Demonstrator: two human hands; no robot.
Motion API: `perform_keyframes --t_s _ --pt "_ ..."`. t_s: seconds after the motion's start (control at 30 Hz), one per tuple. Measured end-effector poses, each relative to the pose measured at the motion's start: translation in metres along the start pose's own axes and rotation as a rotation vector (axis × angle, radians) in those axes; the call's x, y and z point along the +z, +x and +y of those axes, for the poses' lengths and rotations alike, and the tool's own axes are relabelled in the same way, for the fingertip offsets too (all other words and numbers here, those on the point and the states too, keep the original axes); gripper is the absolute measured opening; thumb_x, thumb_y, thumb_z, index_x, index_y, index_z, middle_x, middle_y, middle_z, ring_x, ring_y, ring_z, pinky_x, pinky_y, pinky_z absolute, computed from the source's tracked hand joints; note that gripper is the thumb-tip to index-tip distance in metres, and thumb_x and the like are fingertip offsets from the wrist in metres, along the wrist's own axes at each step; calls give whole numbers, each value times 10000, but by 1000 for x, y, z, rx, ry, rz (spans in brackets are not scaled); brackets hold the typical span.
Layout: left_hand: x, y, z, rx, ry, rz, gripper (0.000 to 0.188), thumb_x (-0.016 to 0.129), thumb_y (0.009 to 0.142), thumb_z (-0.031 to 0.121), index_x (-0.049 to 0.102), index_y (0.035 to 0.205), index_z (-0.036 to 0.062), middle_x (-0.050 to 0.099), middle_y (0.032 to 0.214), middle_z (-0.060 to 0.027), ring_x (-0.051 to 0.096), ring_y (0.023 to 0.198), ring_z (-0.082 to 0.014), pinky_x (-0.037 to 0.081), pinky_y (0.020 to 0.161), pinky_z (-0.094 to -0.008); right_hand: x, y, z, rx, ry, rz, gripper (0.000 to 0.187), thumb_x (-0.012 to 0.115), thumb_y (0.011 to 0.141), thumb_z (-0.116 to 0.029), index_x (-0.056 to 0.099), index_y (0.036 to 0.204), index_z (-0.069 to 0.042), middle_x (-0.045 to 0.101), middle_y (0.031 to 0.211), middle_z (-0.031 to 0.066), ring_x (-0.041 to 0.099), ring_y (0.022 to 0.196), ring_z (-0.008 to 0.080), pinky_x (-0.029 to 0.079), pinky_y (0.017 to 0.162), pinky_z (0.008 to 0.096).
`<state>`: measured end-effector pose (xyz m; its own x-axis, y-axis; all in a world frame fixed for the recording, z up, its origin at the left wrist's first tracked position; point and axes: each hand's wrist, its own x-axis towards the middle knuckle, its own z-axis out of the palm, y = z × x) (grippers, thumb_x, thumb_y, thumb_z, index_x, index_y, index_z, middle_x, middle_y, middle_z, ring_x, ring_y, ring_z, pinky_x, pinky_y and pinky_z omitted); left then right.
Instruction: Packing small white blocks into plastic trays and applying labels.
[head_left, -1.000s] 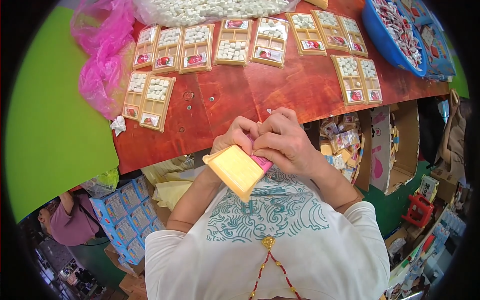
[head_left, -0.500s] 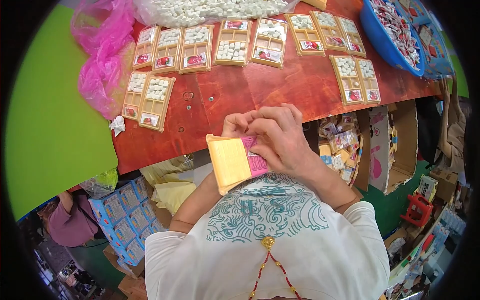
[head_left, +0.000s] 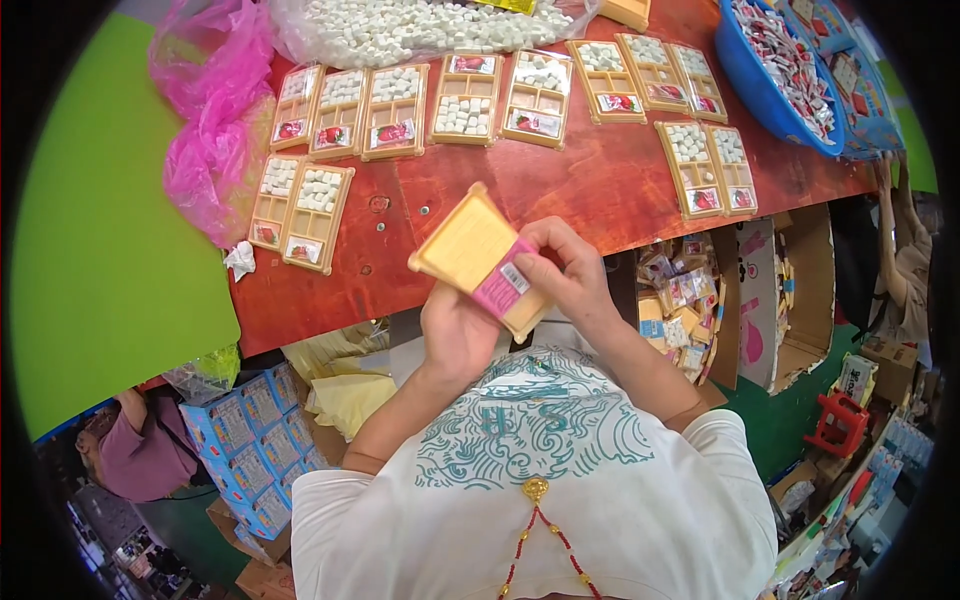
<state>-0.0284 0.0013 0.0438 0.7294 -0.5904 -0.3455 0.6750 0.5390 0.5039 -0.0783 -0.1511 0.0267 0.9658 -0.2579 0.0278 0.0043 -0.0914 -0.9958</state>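
A yellow plastic tray (head_left: 468,245) with a pink paper band (head_left: 505,283) around it is held tilted between both my hands, above the table's near edge. My right hand (head_left: 568,272) pinches it at the band, thumb on top. From below, my left hand (head_left: 455,335) supports the tray, its fingers partly hidden underneath. A white label with a barcode shows on the band. Beyond my hands, several compartment trays (head_left: 395,108) with white cubes and small strawberry-print packets stand in a row on the red table (head_left: 430,180).
A clear bag of white cubes (head_left: 400,30) lies at the far edge, beside pink plastic film (head_left: 205,130). At right stands a blue basin (head_left: 770,75) of small packets. Below the table edge are cardboard boxes (head_left: 790,290) with packed trays. Another person (head_left: 150,440) is at lower left.
The banded tray has turned and moved up and right. My left hand has come into view beneath it, and my right hand has shifted its grip along the band.
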Motion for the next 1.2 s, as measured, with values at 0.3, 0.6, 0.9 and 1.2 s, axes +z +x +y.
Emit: perform_keyframes --t_s 0.3,0.6,0.9,1.2 --pt "-8 8 -4 102 262 -27 340 542 942 48 467 1272 15 592 1201 -95 606 1084 -156 497 937 -307 1 1 -3 141 1 70 148 670 884 -109 594 975 -20 583 880 -23 522 803 40 447 719 217" --pt "-9 14 -10 88 422 -27 333 535 912 22 510 1243 -4 612 1172 -94 613 1039 -152 481 943 -302 -6 14 3 265 85 -65 175 711 853 -140 618 948 -25 594 862 -21 541 784 55 456 676 230" --pt "-9 17 -16 75 309 4 341 549 907 2 516 1246 -14 623 1171 -97 618 1042 -173 487 928 -317 -7 -6 9 134 26 -104 267 715 858 -126 584 1057 -5 621 959 23 579 888 79 495 774 268" --pt "-3 15 -21 17 377 -62 343 556 944 109 516 1262 -13 611 1198 -112 613 1072 -199 499 923 -343 -6 -36 5 84 -13 19 263 719 776 -232 579 853 -23 586 727 138 609 689 257 470 633 359"
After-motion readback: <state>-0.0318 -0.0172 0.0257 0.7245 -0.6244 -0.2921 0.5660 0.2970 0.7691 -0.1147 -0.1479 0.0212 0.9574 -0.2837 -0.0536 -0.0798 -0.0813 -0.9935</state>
